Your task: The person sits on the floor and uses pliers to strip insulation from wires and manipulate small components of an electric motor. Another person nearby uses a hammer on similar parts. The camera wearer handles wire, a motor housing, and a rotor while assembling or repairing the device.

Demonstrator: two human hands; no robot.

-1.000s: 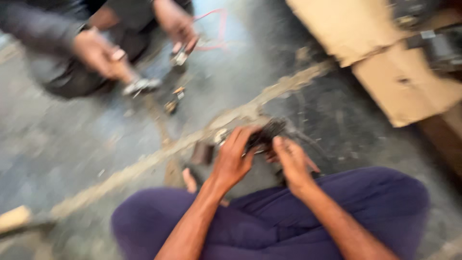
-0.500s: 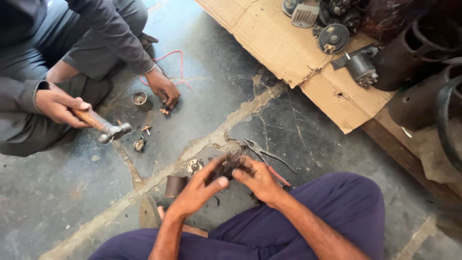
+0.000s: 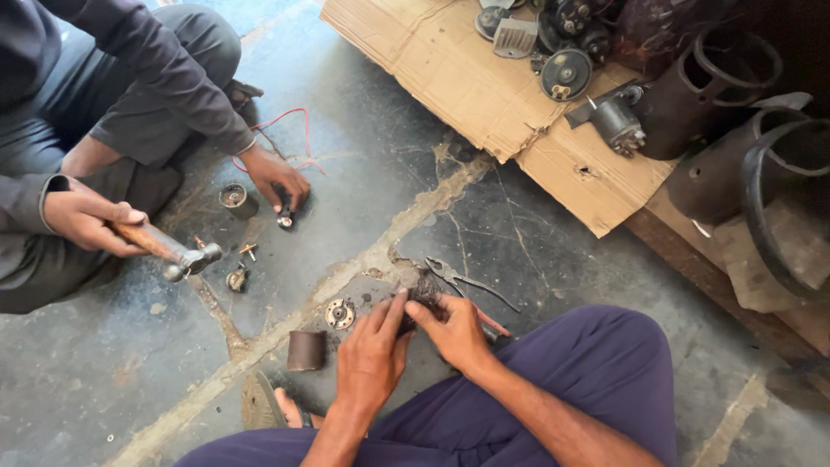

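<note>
Head view shows the left hand [image 3: 372, 350] and right hand [image 3: 454, 333] both pinching a small dark greasy part [image 3: 424, 290] just above the concrete floor [image 3: 363, 173], beside pliers [image 3: 467, 281]. Nearby, a co-worker's hand [image 3: 82, 216] grips a hammer [image 3: 177, 253].
</note>
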